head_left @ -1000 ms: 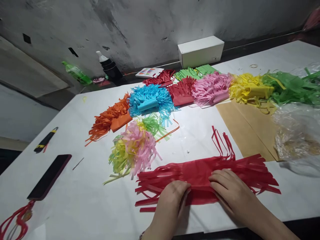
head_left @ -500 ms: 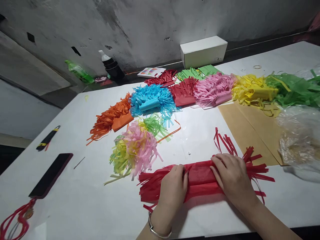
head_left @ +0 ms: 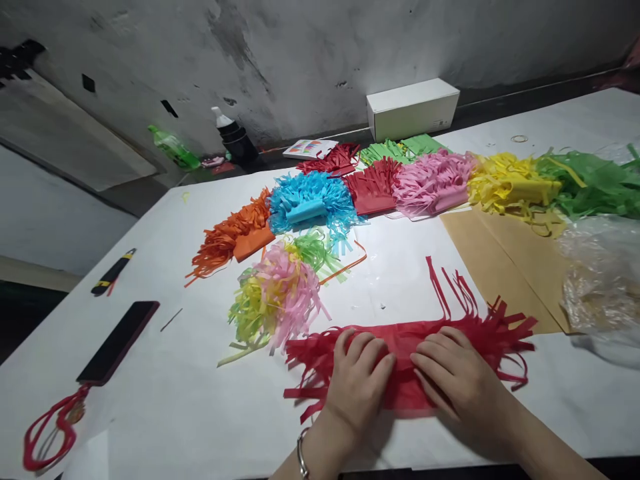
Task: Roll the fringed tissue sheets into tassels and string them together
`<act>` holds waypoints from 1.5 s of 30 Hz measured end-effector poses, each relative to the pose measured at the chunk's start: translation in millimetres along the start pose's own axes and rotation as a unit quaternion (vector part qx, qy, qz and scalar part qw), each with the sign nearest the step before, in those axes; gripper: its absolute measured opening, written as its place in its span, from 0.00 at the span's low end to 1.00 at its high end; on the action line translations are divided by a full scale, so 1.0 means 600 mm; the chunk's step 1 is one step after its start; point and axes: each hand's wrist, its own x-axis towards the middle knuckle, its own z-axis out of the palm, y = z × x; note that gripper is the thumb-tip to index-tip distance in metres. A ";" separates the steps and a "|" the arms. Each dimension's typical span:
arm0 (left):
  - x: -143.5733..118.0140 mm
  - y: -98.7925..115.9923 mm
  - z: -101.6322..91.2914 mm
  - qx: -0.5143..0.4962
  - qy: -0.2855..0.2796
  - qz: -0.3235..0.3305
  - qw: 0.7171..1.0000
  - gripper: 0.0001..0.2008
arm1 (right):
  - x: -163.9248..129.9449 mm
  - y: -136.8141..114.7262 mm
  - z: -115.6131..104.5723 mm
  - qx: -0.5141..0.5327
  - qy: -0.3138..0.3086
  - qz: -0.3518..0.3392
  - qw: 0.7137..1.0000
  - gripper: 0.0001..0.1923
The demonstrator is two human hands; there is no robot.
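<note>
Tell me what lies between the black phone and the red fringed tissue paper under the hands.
Head view: bare white table cover, between black phone and red fringed tissue paper.

Craft workshop, paper-covered table (head_left: 150, 233), fringed tissue bundles (head_left: 435, 180)

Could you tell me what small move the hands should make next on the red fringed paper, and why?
Probably roll it one more turn away: both the left hand and right hand press flat on the red fringed paper, whose middle band lies only partly rolled.
</note>
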 end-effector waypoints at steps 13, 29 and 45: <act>-0.037 -0.017 -0.003 -0.048 -0.059 -0.058 0.995 0.10 | -0.037 0.017 0.002 -0.037 -0.022 0.056 0.997 0.16; -0.003 -0.022 -0.010 0.037 -0.096 -0.209 0.973 0.05 | 0.011 0.004 0.020 -0.015 -0.041 -0.006 0.999 0.13; -0.028 -0.025 0.020 0.008 0.006 0.062 0.998 0.09 | -0.025 0.003 0.015 -0.071 -0.009 -0.066 0.995 0.17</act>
